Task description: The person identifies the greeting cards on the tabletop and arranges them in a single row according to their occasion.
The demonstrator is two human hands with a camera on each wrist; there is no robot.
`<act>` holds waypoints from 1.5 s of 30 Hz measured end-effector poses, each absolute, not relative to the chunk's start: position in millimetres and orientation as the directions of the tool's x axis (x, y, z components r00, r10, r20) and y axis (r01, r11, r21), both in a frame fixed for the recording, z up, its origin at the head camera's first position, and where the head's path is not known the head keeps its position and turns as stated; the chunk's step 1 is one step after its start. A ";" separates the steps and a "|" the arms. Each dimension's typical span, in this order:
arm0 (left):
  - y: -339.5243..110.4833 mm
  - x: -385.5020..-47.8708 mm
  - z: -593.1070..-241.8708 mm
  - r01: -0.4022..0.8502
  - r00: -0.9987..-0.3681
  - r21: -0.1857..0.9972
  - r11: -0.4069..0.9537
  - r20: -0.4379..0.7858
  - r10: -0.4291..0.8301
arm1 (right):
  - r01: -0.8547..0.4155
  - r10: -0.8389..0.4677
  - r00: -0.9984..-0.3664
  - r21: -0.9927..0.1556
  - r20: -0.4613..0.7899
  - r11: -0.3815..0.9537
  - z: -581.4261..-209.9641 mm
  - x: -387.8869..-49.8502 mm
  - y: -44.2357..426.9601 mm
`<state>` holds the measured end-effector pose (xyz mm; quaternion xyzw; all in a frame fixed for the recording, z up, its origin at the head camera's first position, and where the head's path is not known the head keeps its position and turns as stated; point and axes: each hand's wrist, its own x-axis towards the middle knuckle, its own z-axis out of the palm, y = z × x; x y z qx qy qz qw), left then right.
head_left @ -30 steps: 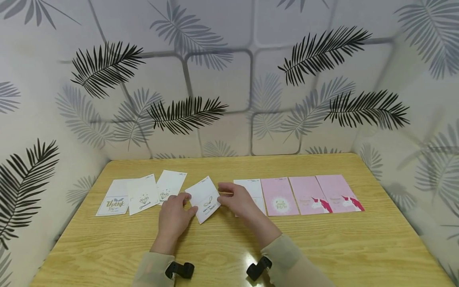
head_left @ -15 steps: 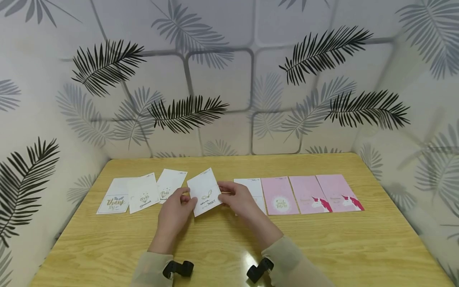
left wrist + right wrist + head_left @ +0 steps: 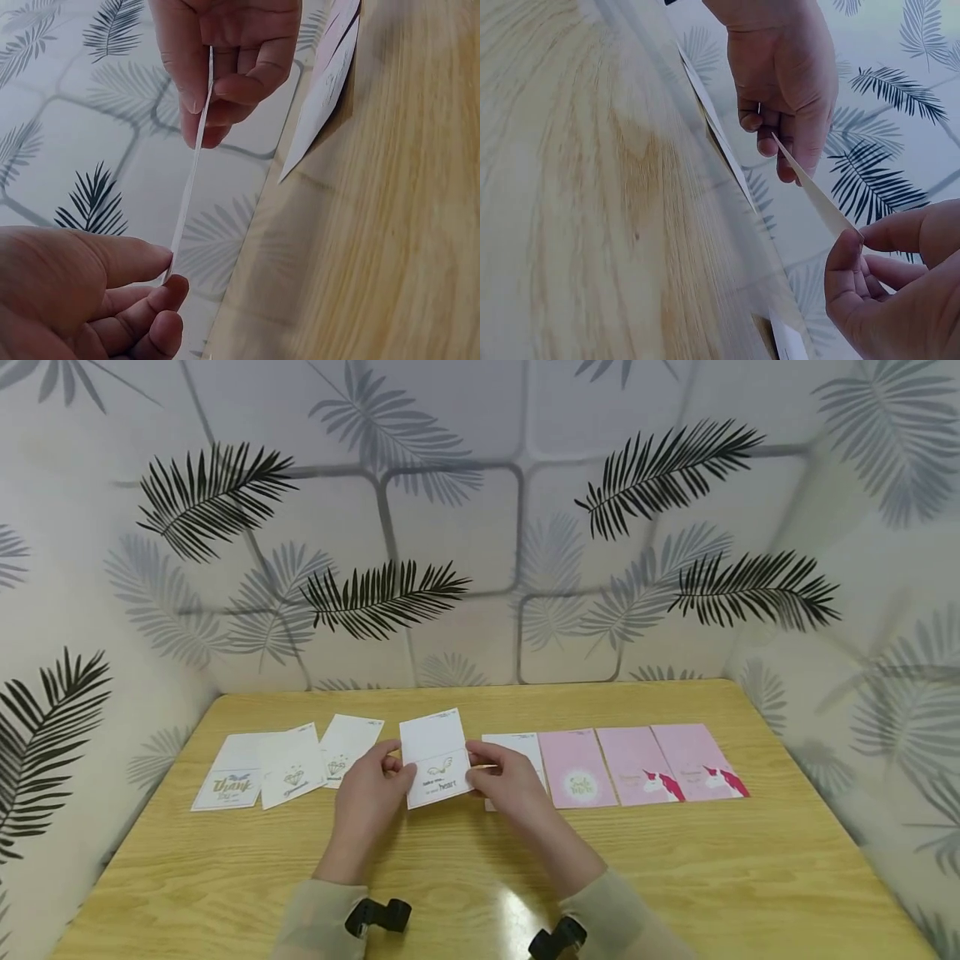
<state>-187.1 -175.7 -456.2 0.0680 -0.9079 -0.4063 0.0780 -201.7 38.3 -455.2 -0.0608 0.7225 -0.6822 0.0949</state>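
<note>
A white card (image 3: pixel 433 735) with gold wings and the word "heart" is held up off the table between both hands. My left hand (image 3: pixel 375 785) pinches its left edge between thumb and fingers. On the opposite edge, my right hand (image 3: pixel 510 777) pinches it the same way. Both wrist views show the card edge-on, as a thin strip running from the left hand (image 3: pixel 97 292) to the right hand (image 3: pixel 232 60). Behind my right hand lies another white card (image 3: pixel 517 743), partly covered by it.
On the left lie a "Thank you" card (image 3: pixel 228 785) and two white diamond cards, one (image 3: pixel 292 768) overlapping it and another (image 3: pixel 348 739) beside. A pink card with a white circle (image 3: pixel 573 752) and two pink unicorn cards (image 3: pixel 630 747) line the right. Patterned walls enclose the wooden table (image 3: pixel 450 877).
Both hands have lifted the winged card from the table and turned it more upright and straighter. It has shifted slightly right. The other cards stay where they lay.
</note>
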 end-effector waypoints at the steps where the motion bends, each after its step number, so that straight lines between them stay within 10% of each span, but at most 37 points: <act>1: -174.0 -187.8 -456.1 -0.057 -0.979 0.746 0.664 0.090 -0.185 | 0.039 -0.213 -0.976 -0.997 -0.054 0.072 -454.7 -201.3 40.0; 45: -155.4 -205.0 -482.6 -0.086 -0.982 0.688 0.721 0.063 -0.176 | -0.048 -0.295 -0.949 -0.879 -0.107 0.474 -464.0 -202.2 66.3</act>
